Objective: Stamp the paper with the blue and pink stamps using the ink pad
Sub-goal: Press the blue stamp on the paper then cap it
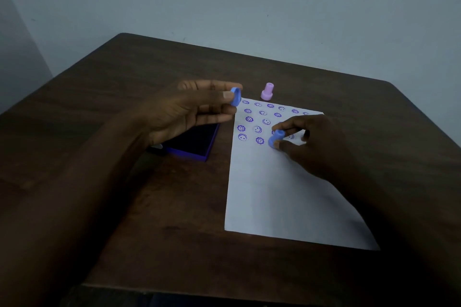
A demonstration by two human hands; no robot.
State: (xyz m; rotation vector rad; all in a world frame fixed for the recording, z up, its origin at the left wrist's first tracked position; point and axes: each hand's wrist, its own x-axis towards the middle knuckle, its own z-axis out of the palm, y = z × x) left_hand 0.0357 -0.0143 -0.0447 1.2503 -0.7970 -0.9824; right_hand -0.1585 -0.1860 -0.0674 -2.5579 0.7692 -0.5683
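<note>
Fingers of the right hand (311, 142) pinch the blue stamp (275, 139) at mid-frame, tilted on the paper (287, 194); the left hand (189, 109) grips its blue cap (235, 97), ink pad (194, 143) directly beneath.

- Two bare forearms enter from the near edge; no sleeve shows on either as far as the frame reaches.
- The bare left hand (189, 109) wears no ring, watch, bracelet or glove, and its thumbnail is short, pale and unpainted.
- The bare right hand (314, 142) is likewise free of jewellery or any covering, with fingertips partly in shadow and nails hard to make out.
</note>
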